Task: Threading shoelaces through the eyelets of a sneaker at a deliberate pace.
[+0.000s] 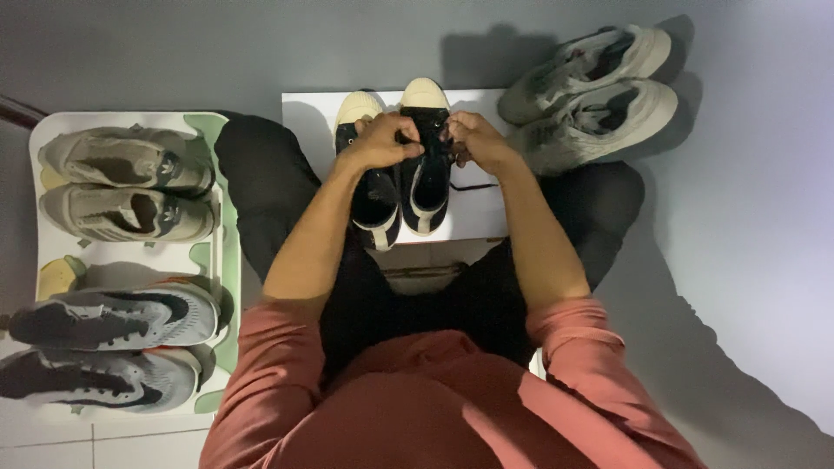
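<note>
Two black canvas shoes with cream toe caps stand side by side on a white box (304, 117) between my knees. My left hand (380, 143) rests over the left black shoe (375, 195), fingers reaching across to the laces of the right black shoe (426, 178). My right hand (476, 142) pinches a black lace at the right shoe's upper eyelets. A loose lace end (473, 186) trails over the box to the right.
A grey pair of sneakers (595, 91) lies on the floor at upper right. On the left, a white and green mat (217, 252) carries a beige pair (126, 184) and a grey-black running pair (109, 347). Grey wall ahead.
</note>
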